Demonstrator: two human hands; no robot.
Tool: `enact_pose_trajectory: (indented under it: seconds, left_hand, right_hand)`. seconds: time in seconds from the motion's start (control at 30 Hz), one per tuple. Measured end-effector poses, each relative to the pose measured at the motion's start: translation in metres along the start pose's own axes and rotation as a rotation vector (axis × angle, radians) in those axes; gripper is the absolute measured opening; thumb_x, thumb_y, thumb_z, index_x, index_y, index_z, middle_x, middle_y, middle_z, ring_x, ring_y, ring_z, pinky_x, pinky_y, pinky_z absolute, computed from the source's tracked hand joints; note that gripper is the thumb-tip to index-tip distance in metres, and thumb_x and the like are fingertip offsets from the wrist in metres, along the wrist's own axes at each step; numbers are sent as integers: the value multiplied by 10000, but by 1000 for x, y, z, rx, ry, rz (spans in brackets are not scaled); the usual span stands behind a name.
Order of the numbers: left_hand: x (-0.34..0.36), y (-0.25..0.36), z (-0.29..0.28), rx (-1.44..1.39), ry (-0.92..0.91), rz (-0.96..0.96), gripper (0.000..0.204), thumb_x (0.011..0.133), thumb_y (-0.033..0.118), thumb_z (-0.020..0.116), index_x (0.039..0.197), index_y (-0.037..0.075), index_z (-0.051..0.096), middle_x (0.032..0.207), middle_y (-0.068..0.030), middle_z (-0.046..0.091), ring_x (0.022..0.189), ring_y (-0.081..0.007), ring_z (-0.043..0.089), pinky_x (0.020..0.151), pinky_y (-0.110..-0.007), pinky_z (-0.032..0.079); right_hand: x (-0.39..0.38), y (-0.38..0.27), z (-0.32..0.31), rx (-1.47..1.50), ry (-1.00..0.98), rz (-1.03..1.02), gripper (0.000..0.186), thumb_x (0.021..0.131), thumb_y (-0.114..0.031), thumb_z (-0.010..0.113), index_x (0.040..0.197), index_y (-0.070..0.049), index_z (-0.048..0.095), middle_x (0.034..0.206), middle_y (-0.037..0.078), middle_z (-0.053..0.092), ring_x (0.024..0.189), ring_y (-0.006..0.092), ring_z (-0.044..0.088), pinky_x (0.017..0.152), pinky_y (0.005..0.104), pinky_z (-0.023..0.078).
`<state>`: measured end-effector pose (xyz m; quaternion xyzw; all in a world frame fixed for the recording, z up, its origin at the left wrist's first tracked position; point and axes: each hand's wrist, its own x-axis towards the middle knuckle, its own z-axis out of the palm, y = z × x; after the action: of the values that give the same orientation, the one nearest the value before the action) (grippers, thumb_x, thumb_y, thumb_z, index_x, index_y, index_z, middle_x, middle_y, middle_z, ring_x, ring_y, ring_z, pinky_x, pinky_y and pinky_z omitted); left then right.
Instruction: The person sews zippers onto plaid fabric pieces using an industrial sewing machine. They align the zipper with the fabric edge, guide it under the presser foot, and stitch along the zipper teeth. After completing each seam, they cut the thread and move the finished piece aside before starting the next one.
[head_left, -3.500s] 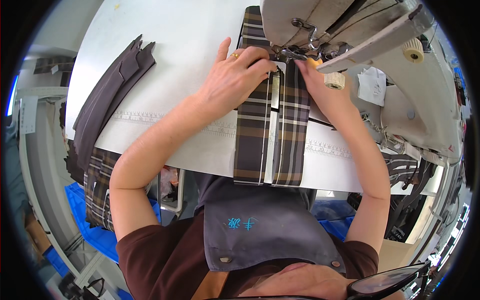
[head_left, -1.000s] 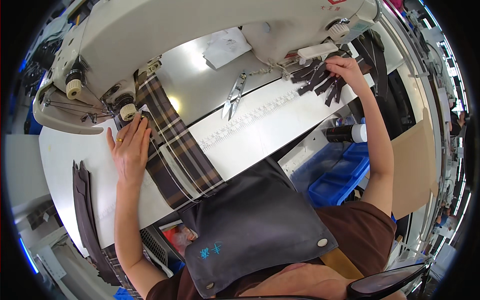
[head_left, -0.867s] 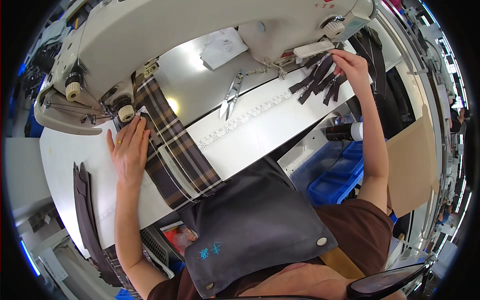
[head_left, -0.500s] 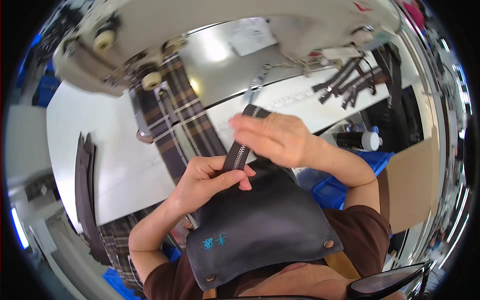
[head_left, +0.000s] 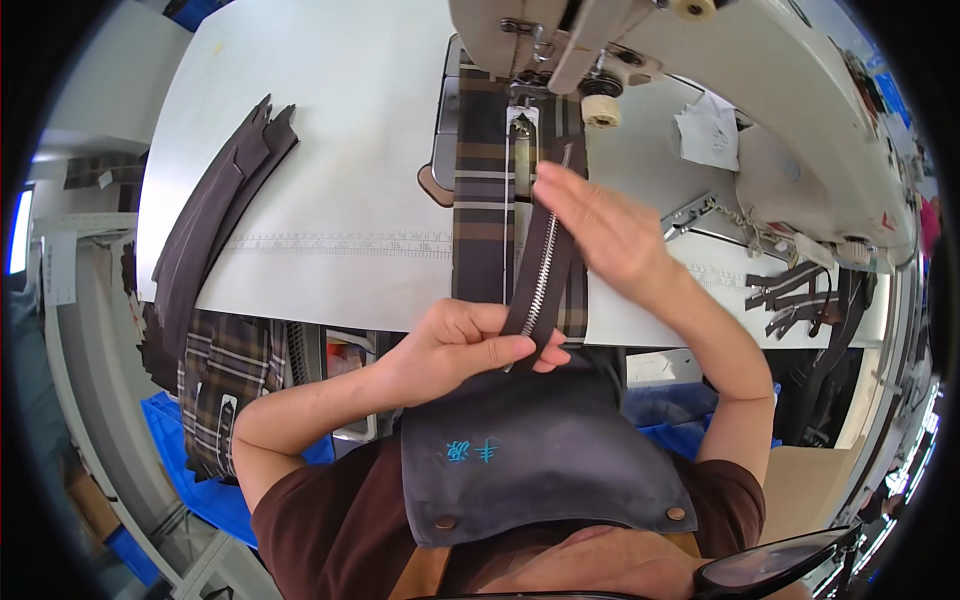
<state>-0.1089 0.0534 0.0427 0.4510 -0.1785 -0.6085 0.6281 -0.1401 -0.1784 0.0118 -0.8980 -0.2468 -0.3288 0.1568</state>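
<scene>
A dark brown zipper (head_left: pixel 545 265) with silver metal teeth slants in front of me over a plaid fabric panel (head_left: pixel 480 225). My left hand (head_left: pixel 465 345) pinches its near end between thumb and fingers. Along the far part lies my right hand (head_left: pixel 620 240), its fingers pressed together across the tape and its thumb hidden. The zipper's far tip sticks out past those fingertips. Under the sewing machine head, the plaid panel has a long narrow opening framed in pale edging (head_left: pixel 522 150).
The sewing machine (head_left: pixel 780 120) arches over the far right. Dark fabric strips (head_left: pixel 220 200) lie on the white table (head_left: pixel 340 170) at left. More zippers (head_left: pixel 800 295) rest at right beside a chain. Plaid pieces (head_left: pixel 225 370) hang at the table's left edge above a blue bin (head_left: pixel 190 470).
My view has swung left, so the machine now appears farther right. The zipper is straighter and shows more of its teeth; my right hand has shifted to its right edge. My left hand keeps its pinch.
</scene>
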Motion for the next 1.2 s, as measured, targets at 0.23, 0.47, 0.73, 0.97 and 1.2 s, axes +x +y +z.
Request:
enact_pose_trajectory:
  seconds: [0.23, 0.47, 0.73, 0.97, 1.2]
  left_hand:
    - [2, 12, -12, 548, -113, 64, 162, 919, 134, 565, 986, 5, 637, 849, -122, 672, 826, -110, 637, 722, -256, 486]
    - [74, 53, -81, 1570, 365, 784, 131, 775, 97, 676, 874, 12, 678, 868, -76, 637, 746, -238, 605, 728, -321, 504]
    - [90, 42, -96, 1726, 495, 958, 198, 755, 99, 697, 944, 47, 673, 993, -38, 638, 851, -208, 598, 858, -376, 452]
    - [87, 42, -94, 1704, 511, 927, 146, 775, 118, 664, 916, 79, 672, 989, -9, 641, 917, -187, 595, 928, -383, 399]
    - [86, 38, -94, 1780, 555, 900, 189, 764, 116, 669, 952, 92, 674, 991, 5, 634, 915, -173, 595, 959, -438, 375]
  right_hand:
    - [21, 27, 13, 29, -7, 11, 431, 668, 31, 643, 1096, -16, 631, 1088, 97, 642, 754, 208, 640, 657, 302, 543]
    - [3, 40, 2, -9, -47, 223, 379, 653, 57, 643, 1013, -58, 662, 977, 90, 667, 744, 214, 656, 636, 301, 545]
    - [-11, 35, -37, 17, 78, 274, 348, 628, 146, 612, 919, -44, 615, 946, 122, 669, 812, 247, 659, 696, 301, 541]
    - [25, 14, -1, 252, 64, 135, 329, 637, 107, 642, 937, -29, 653, 961, 108, 660, 759, 235, 657, 653, 297, 547]
    - [6, 28, -3, 156, 82, 257, 276, 677, 100, 640, 921, -28, 659, 950, 101, 680, 792, 242, 668, 657, 298, 545]
